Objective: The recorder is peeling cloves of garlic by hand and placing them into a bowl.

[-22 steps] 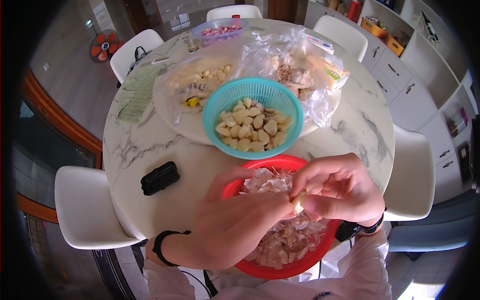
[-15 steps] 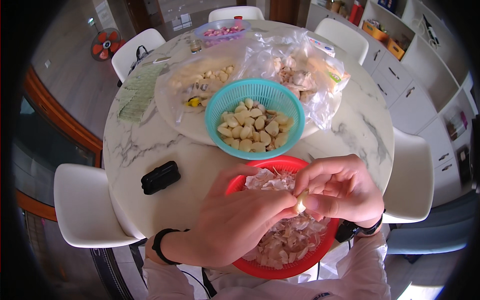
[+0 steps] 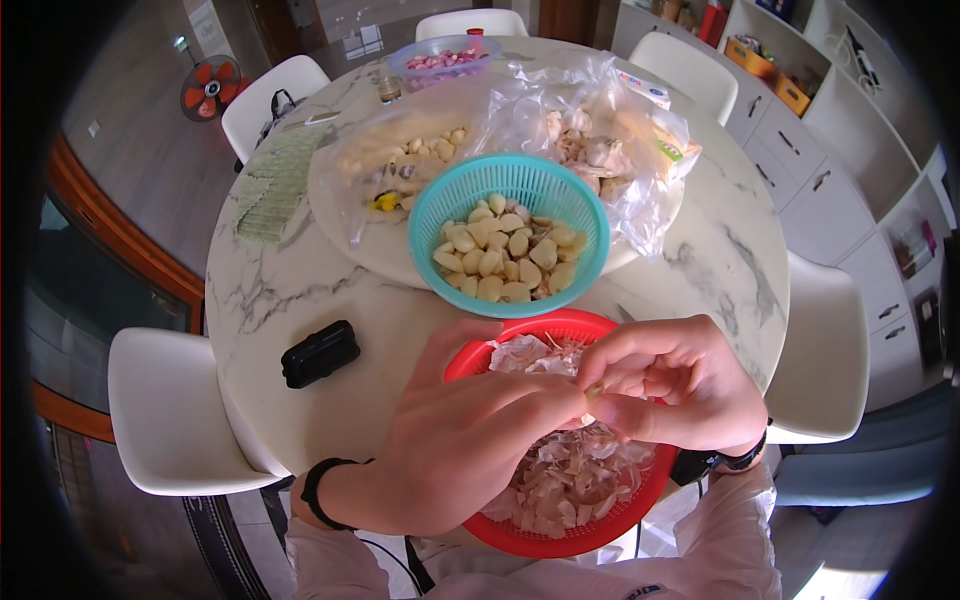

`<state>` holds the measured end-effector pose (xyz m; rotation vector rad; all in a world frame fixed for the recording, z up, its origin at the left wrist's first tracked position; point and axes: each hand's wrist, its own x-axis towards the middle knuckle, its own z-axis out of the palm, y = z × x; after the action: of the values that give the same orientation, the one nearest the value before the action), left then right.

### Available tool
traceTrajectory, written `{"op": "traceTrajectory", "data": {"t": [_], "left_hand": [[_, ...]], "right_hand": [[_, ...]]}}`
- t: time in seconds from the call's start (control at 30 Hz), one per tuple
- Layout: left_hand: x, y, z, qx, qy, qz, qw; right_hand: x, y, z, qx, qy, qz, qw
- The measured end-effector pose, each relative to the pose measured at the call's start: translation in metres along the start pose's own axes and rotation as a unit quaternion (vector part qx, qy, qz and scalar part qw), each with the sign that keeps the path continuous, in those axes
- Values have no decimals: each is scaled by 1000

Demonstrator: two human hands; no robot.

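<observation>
My left hand (image 3: 450,430) and my right hand (image 3: 680,395) meet over a red basket (image 3: 648,505) holding papery garlic skins (image 3: 570,475). Both pinch a garlic clove (image 3: 592,392) between fingertips and thumbs; the clove is mostly hidden by them. Just beyond, a turquoise basket (image 3: 440,190) holds several peeled cloves (image 3: 515,245). Behind it, a clear bag (image 3: 650,215) contains whole garlic bulbs (image 3: 600,155), and another plastic bag at its left has pale cloves (image 3: 435,145) in it.
The round marble table (image 3: 260,300) also carries a black oblong case (image 3: 320,353), a green cloth (image 3: 270,200), a small jar (image 3: 390,90) and a bowl of pink pieces (image 3: 445,62). White chairs (image 3: 170,400) surround it; shelves (image 3: 840,130) stand at right, a fan (image 3: 208,88) at back left.
My fingertips have shifted slightly on the clove, which shows less than before, and my right hand's fingers have bent a little lower. The things on the table appear unmoved.
</observation>
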<state>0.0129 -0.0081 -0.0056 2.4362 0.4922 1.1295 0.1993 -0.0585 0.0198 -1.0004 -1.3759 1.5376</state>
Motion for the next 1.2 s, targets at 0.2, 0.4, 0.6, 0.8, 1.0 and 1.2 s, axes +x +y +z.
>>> {"op": "traceTrajectory", "data": {"t": [0.2, 0.4, 0.6, 0.8, 1.0, 1.2], "left_hand": [[-5, -11, 2, 7, -25, 47, 999], [-7, -12, 7, 8, 7, 51, 999], [-1, -1, 1, -24, 15, 22, 999], [-3, -7, 1, -33, 25, 48, 998], [-1, 0, 3, -19, 35, 41, 998], [-2, -1, 3, 17, 32, 59, 998]], "right_hand": [[2, 3, -1, -5, -4, -18, 1000], [3, 4, 0, 15, -10, -32, 999], [3, 3, -6, 47, -32, -15, 998], [3, 1, -9, 70, -45, 7, 997], [5, 7, -8, 61, -57, -41, 996], [6, 6, -3, 81, -9, -53, 995]]}}
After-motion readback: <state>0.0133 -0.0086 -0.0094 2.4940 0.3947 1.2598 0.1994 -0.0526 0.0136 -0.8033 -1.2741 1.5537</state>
